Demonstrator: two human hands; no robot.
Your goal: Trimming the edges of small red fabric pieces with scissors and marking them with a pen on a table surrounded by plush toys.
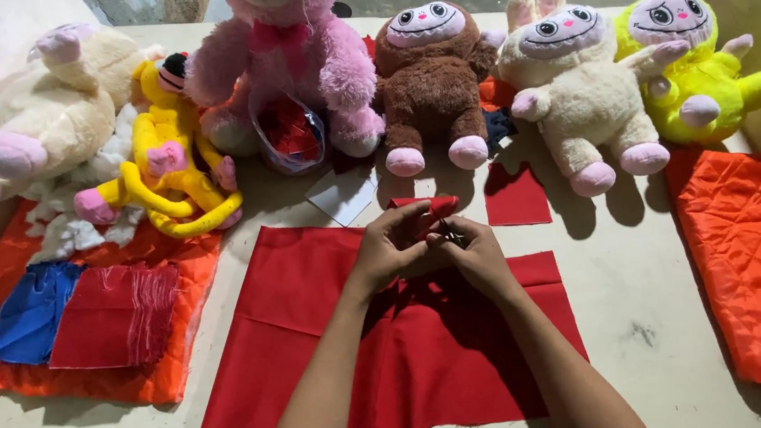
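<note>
Far left: cream plush animal [41, 106] with pink feet, lying on its side; white stuffing [79, 227] beneath it.

Left, near: orange quilted sheet [92, 381] carrying a blue cloth piece [27, 314] and a stack of red cut squares [114, 315].

Left of centre, far: yellow long-limbed plush [170, 168], then a pink plush bear [288, 48] with a clear bag of red scraps [289, 135] at its feet. A white card [342, 194] lies just near of the bag.

Centre: large red cloth [410, 340], flat on the table [664, 308], its edges slightly uneven. Above it, left hand [392, 245] and right hand [476, 251] meet, fingers curled closed on a small red fabric piece [426, 210]. The piece is bright red, folded or bunched, its far end sticking out past the fingertips; it sits raised over the far edge of the large cloth. A thin dark item shows between the hands; what it is cannot be told.

Centre, far: brown round-eyed plush [429, 81]. A small red square [517, 197] lies flat just right of the hands.

Right, far: cream eared plush [580, 86], then yellow-green plush [698, 67].

Far right: second orange quilted sheet [756, 264].
</note>
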